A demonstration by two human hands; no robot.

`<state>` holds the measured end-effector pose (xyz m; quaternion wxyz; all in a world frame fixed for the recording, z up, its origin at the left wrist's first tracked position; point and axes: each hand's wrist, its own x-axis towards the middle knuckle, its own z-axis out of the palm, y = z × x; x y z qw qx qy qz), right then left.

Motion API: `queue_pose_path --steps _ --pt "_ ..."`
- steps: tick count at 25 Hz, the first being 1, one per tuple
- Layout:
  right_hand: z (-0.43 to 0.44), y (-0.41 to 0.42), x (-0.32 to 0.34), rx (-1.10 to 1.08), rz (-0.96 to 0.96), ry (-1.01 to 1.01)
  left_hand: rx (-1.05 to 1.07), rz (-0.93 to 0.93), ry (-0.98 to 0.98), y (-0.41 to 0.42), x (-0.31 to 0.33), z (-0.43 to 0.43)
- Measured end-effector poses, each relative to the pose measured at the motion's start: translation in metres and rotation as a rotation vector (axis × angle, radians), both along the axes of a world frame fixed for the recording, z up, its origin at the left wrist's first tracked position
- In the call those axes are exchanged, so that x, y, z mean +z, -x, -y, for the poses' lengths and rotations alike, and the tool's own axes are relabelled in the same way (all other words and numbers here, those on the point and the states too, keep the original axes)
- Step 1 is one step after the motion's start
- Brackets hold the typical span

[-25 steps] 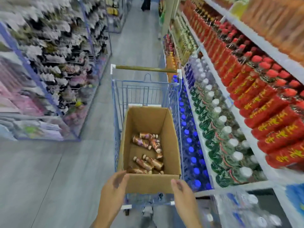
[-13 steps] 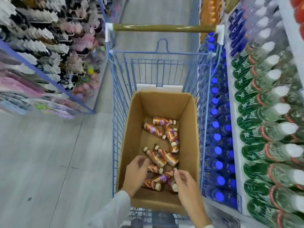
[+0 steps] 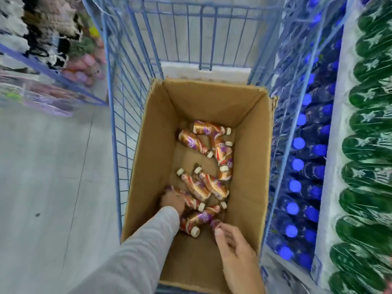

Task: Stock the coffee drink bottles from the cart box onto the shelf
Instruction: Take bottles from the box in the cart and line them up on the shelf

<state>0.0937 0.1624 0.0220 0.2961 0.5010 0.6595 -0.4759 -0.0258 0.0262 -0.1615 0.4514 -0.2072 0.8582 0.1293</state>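
Several gold-and-purple coffee drink bottles [image 3: 209,184] with cream caps lie loose on the floor of an open cardboard box [image 3: 152,149] inside a blue wire cart [image 3: 118,115]. My left hand [image 3: 172,201], in a grey sleeve, reaches deep into the box and curls over one bottle [image 3: 191,201] near the left wall. My right hand [image 3: 233,251] hovers over the near end of the box, fingers loosely bent, its thumb tip touching the dark end of another bottle [image 3: 214,222]. A third bottle [image 3: 197,219] lies between my hands.
To the right of the cart stand shelf rows of blue-capped bottles [image 3: 299,164] and wrapped green bottles [image 3: 369,145]. Racks of hanging goods [image 3: 42,39] line the aisle's left side, with grey floor [image 3: 53,187] between them and the cart.
My view has dropped closer to the box. My left hand has gone deeper and closed over a bottle; my right hand has slid to a bottle at the near end.
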Motion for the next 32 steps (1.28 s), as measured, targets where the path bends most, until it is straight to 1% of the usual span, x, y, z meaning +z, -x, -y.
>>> queue_pose_path --steps 2,3,8,10,12,15,17,18,19,20,23,25,26,27,29,32 --pt "0.0 0.001 0.0 -0.007 0.015 -0.001 -0.374 -0.038 0.071 -0.008 -0.008 0.006" --pt "0.0 0.002 0.001 -0.009 0.018 -0.009 -0.534 -0.043 0.07 -0.01 -0.013 0.007" --pt "0.002 0.001 -0.003 -0.043 0.021 -0.018 -1.068 -0.111 0.069 0.01 -0.046 0.014" --pt "0.002 0.0 -0.004 -0.05 0.026 0.003 -1.164 -0.085 0.038 0.02 -0.06 0.014" --pt "0.003 -0.001 -0.004 -0.059 0.029 0.021 -1.216 -0.042 0.055 0.026 -0.068 0.015" --pt "0.004 -0.001 -0.002 -0.075 0.018 0.032 -1.224 -0.05 0.058 0.029 -0.061 0.014" --pt "0.002 -0.003 0.0 -0.098 0.007 0.051 -1.145 -0.048 0.045 0.027 -0.041 0.013" --pt "0.001 -0.003 0.001 -0.116 -0.002 0.068 -1.055 -0.032 0.04 0.023 -0.027 0.014" --pt "0.0 -0.003 0.004 -0.133 -0.016 0.089 -0.905 -0.02 0.028 0.019 -0.01 0.015" --pt "-0.002 -0.001 0.006 -0.142 -0.024 0.106 -0.704 -0.018 0.0 0.014 0.006 0.016" --pt "-0.01 0.011 0.005 -0.142 -0.048 0.128 -0.025 -0.026 -0.166 -0.001 0.064 0.016" --pt "-0.012 0.028 -0.007 -0.101 -0.105 0.12 0.306 -0.045 -0.333 -0.014 0.103 0.02" --pt "-0.011 0.04 -0.018 -0.063 -0.12 0.122 0.422 -0.06 -0.41 -0.02 0.122 0.021" --pt "-0.008 0.055 -0.034 -0.025 -0.119 0.126 0.509 -0.077 -0.47 -0.025 0.14 0.023" --pt "0.001 0.087 -0.076 0.065 -0.049 0.091 0.63 -0.106 -0.545 -0.03 0.166 0.026" --pt "0.017 0.124 -0.141 0.285 0.099 -0.031 0.664 -0.174 -0.546 -0.027 0.191 0.031"
